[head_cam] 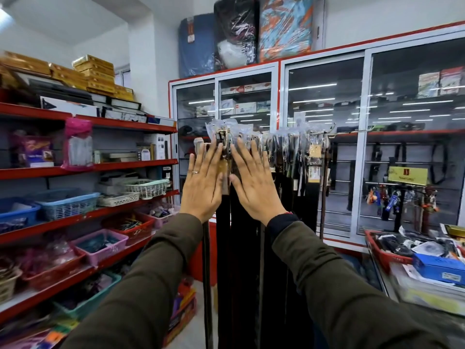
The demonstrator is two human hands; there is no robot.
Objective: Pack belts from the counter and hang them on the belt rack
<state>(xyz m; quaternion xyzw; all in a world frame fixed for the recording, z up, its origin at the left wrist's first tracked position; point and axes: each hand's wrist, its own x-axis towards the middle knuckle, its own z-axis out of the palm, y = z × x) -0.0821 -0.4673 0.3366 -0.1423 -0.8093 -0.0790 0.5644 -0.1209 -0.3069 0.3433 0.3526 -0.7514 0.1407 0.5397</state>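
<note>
The left hand (pixel 201 183) and right hand (pixel 254 182) are raised side by side, flat and open, with a hanging belt (pixel 224 157) between them. More belts (pixel 292 157) hang to the right of the right hand. Behind them stands a glass cabinet (pixel 324 137). Shelves (pixel 83 170) holding baskets (pixel 68 204) lie left of the left hand. A counter (pixel 427 285) lies right of the right hand, lower down.

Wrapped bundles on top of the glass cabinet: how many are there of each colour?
Blue bundle: 1
Black patterned bundle: 1
Orange-and-turquoise bundle: 1
Total: 3
</note>
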